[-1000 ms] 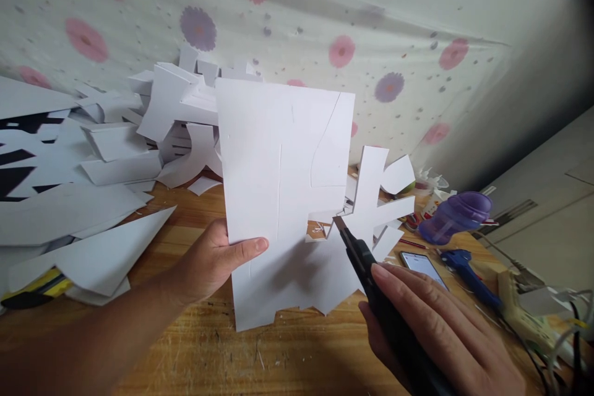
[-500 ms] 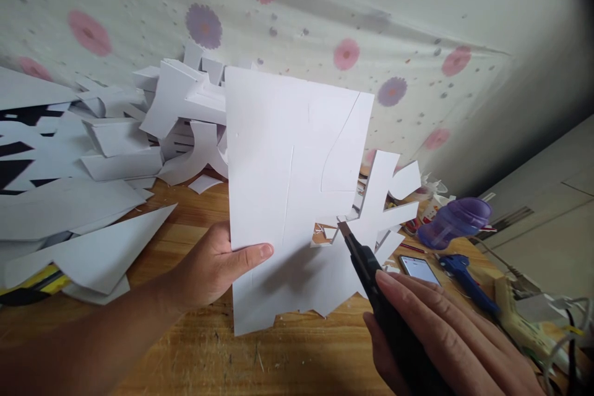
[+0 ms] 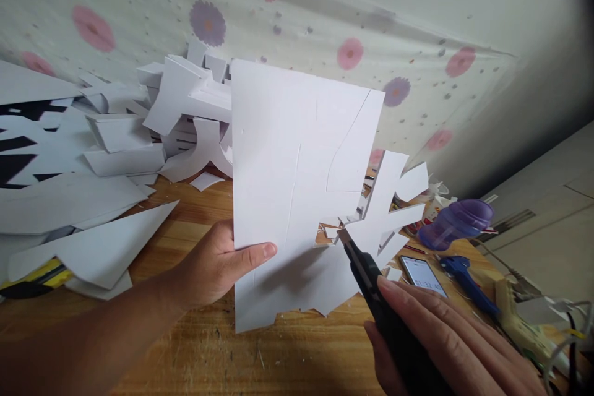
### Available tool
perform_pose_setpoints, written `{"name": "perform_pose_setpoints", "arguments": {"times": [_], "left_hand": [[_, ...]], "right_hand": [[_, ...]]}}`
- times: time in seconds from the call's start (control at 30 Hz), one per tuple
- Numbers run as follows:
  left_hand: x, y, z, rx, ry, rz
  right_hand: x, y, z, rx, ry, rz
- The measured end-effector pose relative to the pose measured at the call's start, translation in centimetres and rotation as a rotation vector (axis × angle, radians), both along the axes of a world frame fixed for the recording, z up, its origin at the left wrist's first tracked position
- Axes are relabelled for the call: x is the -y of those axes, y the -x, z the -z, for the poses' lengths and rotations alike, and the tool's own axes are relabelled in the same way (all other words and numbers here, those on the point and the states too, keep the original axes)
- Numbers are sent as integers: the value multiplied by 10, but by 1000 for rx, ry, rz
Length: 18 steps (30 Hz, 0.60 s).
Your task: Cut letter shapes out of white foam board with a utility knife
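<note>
A white foam board with thin cut lines and a small rectangular hole stands tilted up in front of me. My left hand grips its left edge, thumb on the front face, fingers hidden behind. My right hand is wrapped round a black utility knife. The knife's tip is at the right side of the hole, by a narrow part of the board. Joined there on the right is a branching cut shape with several arms.
White cut pieces are heaped at the left, with a yellow-black tool among them. At the right lie a phone, a blue glue gun, a purple cup and a power strip with cables.
The board's top has shifted slightly right, and the branching shape has moved a little right with it. The knife tip is slightly lower. The phone screen now shows large digits.
</note>
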<state>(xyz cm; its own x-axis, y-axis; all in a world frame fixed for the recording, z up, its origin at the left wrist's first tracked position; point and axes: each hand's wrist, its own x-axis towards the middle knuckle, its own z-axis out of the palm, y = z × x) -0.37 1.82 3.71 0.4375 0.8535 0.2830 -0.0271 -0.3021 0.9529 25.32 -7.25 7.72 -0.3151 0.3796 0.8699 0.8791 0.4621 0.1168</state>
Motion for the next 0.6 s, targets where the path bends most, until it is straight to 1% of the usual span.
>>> {"name": "perform_pose_setpoints", "arguments": {"times": [0.1,0.17,0.23,0.33,0.4,0.5,0.6], "left_hand": [[0,0,-1,4,13,-7],[0,0,-1,-3,16,-11],[0,0,-3,-12,16,-10],[1,-1,-4,-20,19,-19],[2,-1,-5,-21,24,-25],[3,-1,-5,-18,32,-28],[4,-1,-6,-35,20,-20]], "right_hand": [[3,-5,-1,42,97,-18],[4,-8,0,60,122,-25],[4,-9,0,62,96,-12],[2,-6,0,28,9,20],[-1,-3,-1,18,-35,15],[-4,2,-4,47,-65,-26],[-5,5,-3,27,-74,-7]]}}
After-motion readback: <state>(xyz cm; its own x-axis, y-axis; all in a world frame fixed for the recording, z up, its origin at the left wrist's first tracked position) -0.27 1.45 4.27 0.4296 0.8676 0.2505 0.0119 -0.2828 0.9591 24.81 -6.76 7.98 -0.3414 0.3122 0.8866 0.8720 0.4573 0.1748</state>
